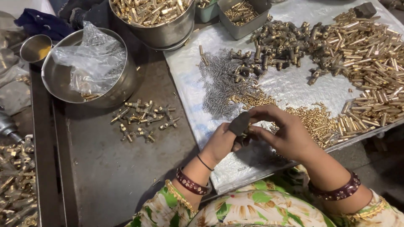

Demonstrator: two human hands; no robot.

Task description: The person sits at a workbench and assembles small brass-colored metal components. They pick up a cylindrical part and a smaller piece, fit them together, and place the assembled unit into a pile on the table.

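Observation:
My left hand [221, 143] and my right hand [282, 132] meet over the near edge of a white plastic sheet [294, 86]. The left thumb wears a dark rubber cap [239, 124], and between the fingers of both hands sits a small brass fitting [247, 133], mostly hidden. Just beyond the hands lie a pile of thin steel springs [221, 88], a strip of small brass pins [311, 120] and heaps of brass tubes [370, 54]. Dark brass valve bodies [269, 50] lie further back.
A cluster of assembled brass fittings [145, 120] rests on the dark metal tray to the left. Behind it stands a steel bowl [122, 90] holding a crumpled plastic bag, and a bigger steel bowl [164, 31] full of brass parts. More brass pieces [17, 185] fill the far left.

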